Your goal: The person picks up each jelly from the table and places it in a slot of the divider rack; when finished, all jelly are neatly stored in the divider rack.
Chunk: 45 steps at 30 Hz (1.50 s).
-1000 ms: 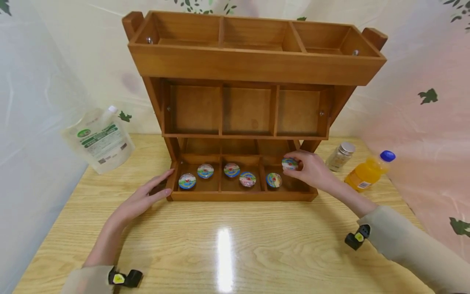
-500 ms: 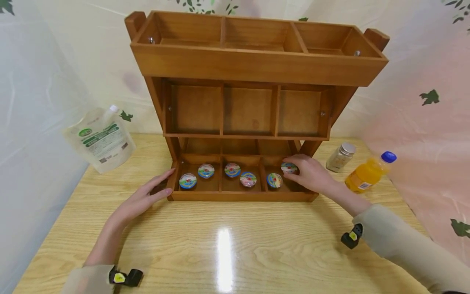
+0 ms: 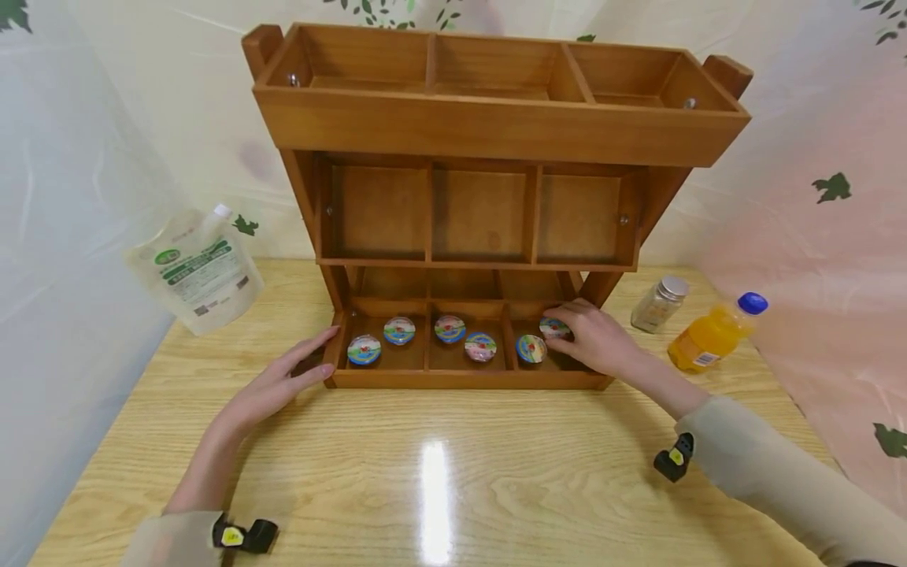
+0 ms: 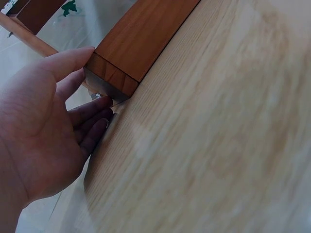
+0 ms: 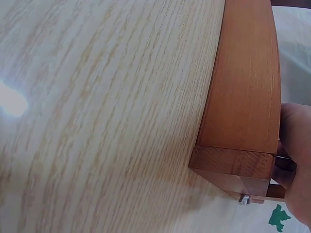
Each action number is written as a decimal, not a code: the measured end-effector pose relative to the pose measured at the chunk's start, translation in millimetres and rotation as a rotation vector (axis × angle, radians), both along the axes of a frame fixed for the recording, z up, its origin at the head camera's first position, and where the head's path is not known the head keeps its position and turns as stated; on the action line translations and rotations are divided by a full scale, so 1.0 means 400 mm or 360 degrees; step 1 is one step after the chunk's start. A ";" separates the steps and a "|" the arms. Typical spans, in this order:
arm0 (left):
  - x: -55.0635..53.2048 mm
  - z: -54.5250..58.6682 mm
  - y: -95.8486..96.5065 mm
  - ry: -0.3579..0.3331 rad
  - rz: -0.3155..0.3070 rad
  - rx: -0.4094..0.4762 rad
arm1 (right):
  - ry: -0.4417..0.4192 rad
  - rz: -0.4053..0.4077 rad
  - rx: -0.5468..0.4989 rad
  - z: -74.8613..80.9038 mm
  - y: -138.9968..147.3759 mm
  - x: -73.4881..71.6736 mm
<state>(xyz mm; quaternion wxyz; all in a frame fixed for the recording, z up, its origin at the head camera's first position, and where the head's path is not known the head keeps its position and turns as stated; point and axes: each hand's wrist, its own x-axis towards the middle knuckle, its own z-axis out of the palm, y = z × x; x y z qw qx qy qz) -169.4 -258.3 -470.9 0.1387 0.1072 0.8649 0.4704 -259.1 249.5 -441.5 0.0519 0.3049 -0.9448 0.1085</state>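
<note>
A brown wooden rack (image 3: 468, 379) with three tiers of compartments stands on the table. In its bottom right compartment, my right hand (image 3: 598, 339) pinches a small round snack cup (image 3: 553, 327) with a printed lid, partly covered by the fingers. A matching cup (image 3: 531, 349) lies just left of it. The middle compartment holds two more, a cup (image 3: 449, 329) and a cup (image 3: 480, 346); the left one also has a cup (image 3: 400, 331) and a cup (image 3: 364, 350). My left hand (image 4: 46, 131) touches the rack's lower left corner with thumb and fingers extended.
Right of the rack are a glass jar (image 3: 659, 304) with a metal lid and an orange drink bottle (image 3: 716, 335) with a blue cap. A white spouted pouch (image 3: 201, 272) stands at left. Pale patterned sheeting (image 3: 801, 118) surrounds the table.
My right hand has lowered the cup into the bottom right compartment and shifted slightly left, closer to the neighbouring cup. The left hand stays at the rack's corner.
</note>
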 end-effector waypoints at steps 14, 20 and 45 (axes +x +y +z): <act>-0.008 0.013 0.008 0.0024 -0.0006 0.0027 | 0.0004 0.0022 -0.0124 0.038 0.024 0.004; -0.007 0.004 0.015 0.0057 -0.0004 0.0048 | 0.0092 0.0035 -0.0254 0.053 0.053 0.023; -0.008 0.132 -0.054 0.0651 0.0132 -0.0276 | 0.0401 -0.0178 -0.0293 0.164 0.206 0.075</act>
